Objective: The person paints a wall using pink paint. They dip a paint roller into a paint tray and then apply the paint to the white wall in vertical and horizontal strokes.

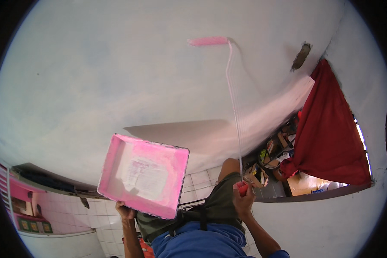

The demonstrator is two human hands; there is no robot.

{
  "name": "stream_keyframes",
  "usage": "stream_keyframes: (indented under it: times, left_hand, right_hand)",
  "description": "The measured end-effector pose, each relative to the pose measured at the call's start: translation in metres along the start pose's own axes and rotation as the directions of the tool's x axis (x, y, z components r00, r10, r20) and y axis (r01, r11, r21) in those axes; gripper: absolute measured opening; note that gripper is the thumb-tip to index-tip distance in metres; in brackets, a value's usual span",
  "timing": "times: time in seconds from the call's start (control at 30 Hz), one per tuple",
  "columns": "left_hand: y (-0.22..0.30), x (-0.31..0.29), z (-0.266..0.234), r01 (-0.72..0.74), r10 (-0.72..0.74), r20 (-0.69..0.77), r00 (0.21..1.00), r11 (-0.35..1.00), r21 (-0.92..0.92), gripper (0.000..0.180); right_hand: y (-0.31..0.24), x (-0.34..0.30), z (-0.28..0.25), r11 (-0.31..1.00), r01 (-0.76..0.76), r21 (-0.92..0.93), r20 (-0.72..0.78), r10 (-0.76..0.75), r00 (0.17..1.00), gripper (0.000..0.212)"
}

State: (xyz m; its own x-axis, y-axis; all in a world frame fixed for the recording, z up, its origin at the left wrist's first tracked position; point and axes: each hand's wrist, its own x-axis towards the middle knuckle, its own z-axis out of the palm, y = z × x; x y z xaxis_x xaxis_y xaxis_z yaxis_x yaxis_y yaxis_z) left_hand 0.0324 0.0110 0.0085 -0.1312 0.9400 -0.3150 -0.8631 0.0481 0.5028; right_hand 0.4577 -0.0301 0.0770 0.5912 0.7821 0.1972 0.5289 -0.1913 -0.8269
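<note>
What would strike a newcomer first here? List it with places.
Probably the pink paint tray, held lower left of centre by the left hand. Next comes the pink roller, high up at the pale wall, its long rod leading down to the right hand. Then the dark red cloth hanging at the right.

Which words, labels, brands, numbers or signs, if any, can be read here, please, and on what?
No text can be read.
Pink paint tray, paint roller: no lettering shows.
Clutter by the red curtain: too small and blurred to tell.
Green panel, lower left: also too small.
</note>
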Motion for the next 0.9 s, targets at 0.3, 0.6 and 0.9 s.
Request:
stream_keyframes:
  times: [0.3, 0.6, 0.9]
  left_hand:
    - [0.000, -0.003, -0.002, 0.000, -0.001, 0.052, 0.999, 1.000, 0.026, 0.045]
    - [-0.005, -0.002, -0.026, -0.038, 0.079, 0.234, 0.969, 0.983, -0.178, 0.028]
    - [-0.008, -0.002, -0.016, -0.022, 0.022, -0.002, 1.000, 1.000, 0.001, 0.037]
  right_hand:
    - [0.024, 0.011, 0.003, 0.992, 0.079, -0.101, 0.112, -0.067, 0.991, 0.036]
    - [0.044, -0.001, -0.026, 0.990, -0.057, -0.130, 0.187, 0.081, 0.979, 0.035]
    - [-0.003, 0.025, -0.011, 0.985, 0.079, -0.156, -0.013, -0.082, 0.997, 0.033]
